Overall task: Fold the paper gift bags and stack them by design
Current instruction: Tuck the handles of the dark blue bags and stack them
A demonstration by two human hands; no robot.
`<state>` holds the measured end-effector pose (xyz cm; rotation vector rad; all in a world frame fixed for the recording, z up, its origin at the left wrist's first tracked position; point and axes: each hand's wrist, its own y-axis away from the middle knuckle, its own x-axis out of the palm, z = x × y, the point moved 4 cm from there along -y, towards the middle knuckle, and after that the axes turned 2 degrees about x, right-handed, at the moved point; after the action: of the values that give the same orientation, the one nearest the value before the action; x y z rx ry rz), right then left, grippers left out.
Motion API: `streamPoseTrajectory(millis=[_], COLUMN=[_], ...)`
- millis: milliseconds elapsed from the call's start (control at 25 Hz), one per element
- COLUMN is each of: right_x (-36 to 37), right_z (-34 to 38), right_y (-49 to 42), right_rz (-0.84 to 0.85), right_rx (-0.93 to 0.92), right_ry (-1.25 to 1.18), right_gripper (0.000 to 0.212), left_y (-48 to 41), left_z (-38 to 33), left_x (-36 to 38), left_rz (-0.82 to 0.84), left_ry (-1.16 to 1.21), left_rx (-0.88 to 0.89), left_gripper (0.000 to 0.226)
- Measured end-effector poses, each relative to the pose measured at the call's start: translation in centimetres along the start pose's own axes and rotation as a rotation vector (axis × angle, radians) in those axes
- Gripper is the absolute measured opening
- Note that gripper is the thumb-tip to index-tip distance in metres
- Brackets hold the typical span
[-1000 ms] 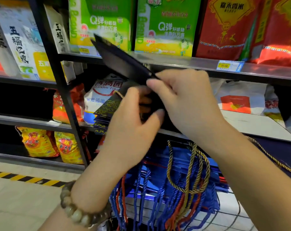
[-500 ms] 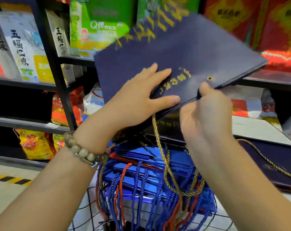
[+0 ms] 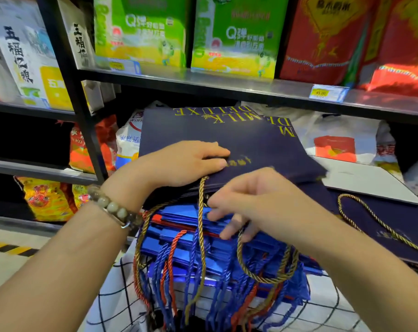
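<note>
A folded navy gift bag [image 3: 251, 140] with gold lettering lies flat on top of a stack of navy bags at the shelf's front. My left hand [image 3: 181, 161] presses on its near edge with straight fingers. My right hand [image 3: 256, 202] hovers just below that edge, fingers loosely curled beside the gold rope handle [image 3: 202, 212]; whether it pinches the cord I cannot tell. Beneath sits a stack of bright blue bags [image 3: 186, 236] with blue and red cord handles hanging forward.
Another navy bag [image 3: 394, 226] with a gold cord lies to the right on a white board [image 3: 370, 183]. The blue bags rest in a wire basket [image 3: 323, 307]. Shelves hold green boxes [image 3: 141, 32], red boxes [image 3: 323, 39] and rice sacks [image 3: 47, 200].
The navy bag, held tilted up in the air before, has come down flat onto the navy stack. My left hand now presses its top; my right hand has let go of the edge.
</note>
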<state>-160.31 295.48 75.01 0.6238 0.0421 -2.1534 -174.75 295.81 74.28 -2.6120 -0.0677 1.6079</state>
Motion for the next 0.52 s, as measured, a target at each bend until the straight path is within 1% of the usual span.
streamPoseTrajectory(millis=[80, 120, 160, 200, 240, 320, 360, 400, 440, 480, 520], right_x=[0.5, 1.0, 1.5, 2.1, 2.6, 2.7, 2.2, 1.3, 0.2, -1.0, -1.9], right_z=[1.2, 1.7, 2.1, 2.4, 2.4, 2.3, 2.3, 2.3, 2.4, 2.5, 2.4], right_y=[-0.2, -0.3, -0.4, -0.5, -0.6, -0.9, -1.2, -1.4, -1.8, -2.1, -2.5], right_rz=[-0.118, -0.179, -0.231, -0.274, -0.282, -0.263, -0.255, -0.245, -0.226, -0.193, -0.128], right_rx=[-0.186, -0.237, -0.266, -0.294, -0.308, -0.337, -0.333, -0.298, -0.25, -0.195, -0.137], right_ry=[0.563, 0.775, 0.911, 0.973, 0.986, 0.906, 0.814, 0.664, 0.439, 0.165, -0.1], right_gripper=[0.035, 0.044, 0.048, 0.047, 0.041, 0.026, 0.024, 0.025, 0.028, 0.03, 0.03], left_y=[0.0, 0.0, -0.1, -0.2, -0.2, 0.0, 0.2, 0.7, 1.4, 2.3, 3.3], left_z=[-0.2, -0.3, -0.4, -0.3, -0.3, 0.0, 0.0, -0.1, -0.3, -0.5, -1.0], left_x=[0.3, 0.2, 0.0, -0.1, -0.1, -0.5, -1.1, -1.9, -2.9, -4.0, -4.7], left_rz=[0.045, 0.039, 0.026, 0.018, 0.011, -0.054, -0.132, -0.246, -0.388, -0.518, -0.57], left_ry=[-0.041, -0.04, -0.033, -0.027, -0.02, 0.02, 0.083, 0.182, 0.293, 0.387, 0.457], left_rx=[0.002, 0.003, 0.004, 0.006, 0.004, 0.012, 0.028, 0.032, 0.017, -0.012, -0.041], left_gripper=[0.04, 0.039, 0.039, 0.039, 0.038, 0.033, 0.028, 0.022, 0.018, 0.02, 0.03])
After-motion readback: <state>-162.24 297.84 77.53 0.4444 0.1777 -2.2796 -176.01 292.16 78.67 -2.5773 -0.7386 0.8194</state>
